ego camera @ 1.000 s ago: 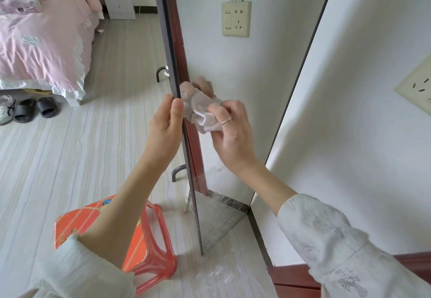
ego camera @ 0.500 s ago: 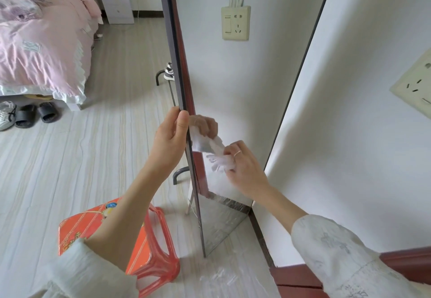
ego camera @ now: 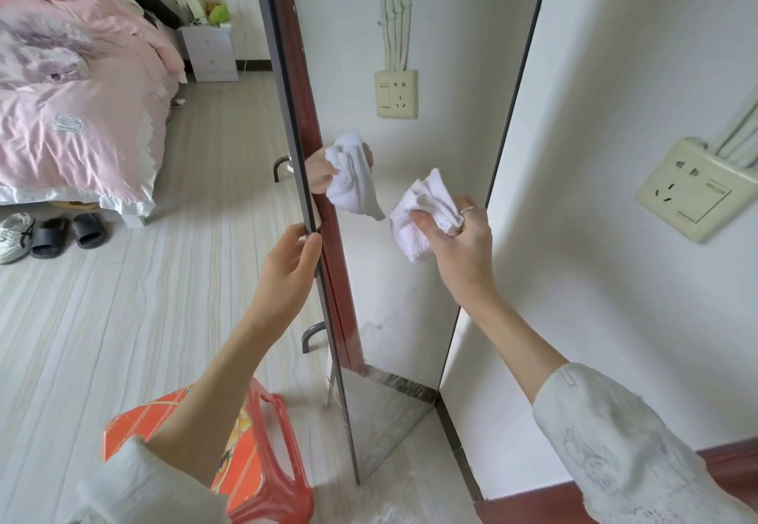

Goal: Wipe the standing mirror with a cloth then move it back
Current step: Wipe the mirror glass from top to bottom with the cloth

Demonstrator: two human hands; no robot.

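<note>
The right hand's fingers (ego camera: pixel 441 222) curl round a bunched white cloth (ego camera: pixel 422 216), a nubby terry rag whose folds spill out above and below the fist; a thin ring sits on one finger. The right hand (ego camera: pixel 459 244) holds the rag in front of the glass, and whether the fabric touches the surface cannot be told. A pale sleeve (ego camera: pixel 623 445) of crinkled woven stuff, printed with a faint line drawing, covers the forearm.

The left hand (ego camera: pixel 287 273) grips the near edge of the standing mirror (ego camera: pixel 410 318): the thumb lies against the dark metal frame edge and the fingertips wrap round to the far side, partly hidden. Its sleeve (ego camera: pixel 135 486) is of the same pale cloth.

The mirror is a tall, narrow rectangle, seen almost edge-on, standing on the floor with its far long side close to the white wall (ego camera: pixel 615 277). The smooth glass reflects the rag, some fingers, a cream wall socket and a red-brown strip. Smears and dull specks show low on the glass.

Below the left arm stands an orange plastic stool (ego camera: pixel 262 462), glossy, with a slotted side. The floor (ego camera: pixel 123 339) is pale, wood-grained board. To the left lie a bed with a shiny pink quilt (ego camera: pixel 74 105), dark slippers (ego camera: pixel 67 232) beside it, and a small white nightstand (ego camera: pixel 209 51) beyond. A second cream socket (ego camera: pixel 693 191) sits on the wall at right.
</note>
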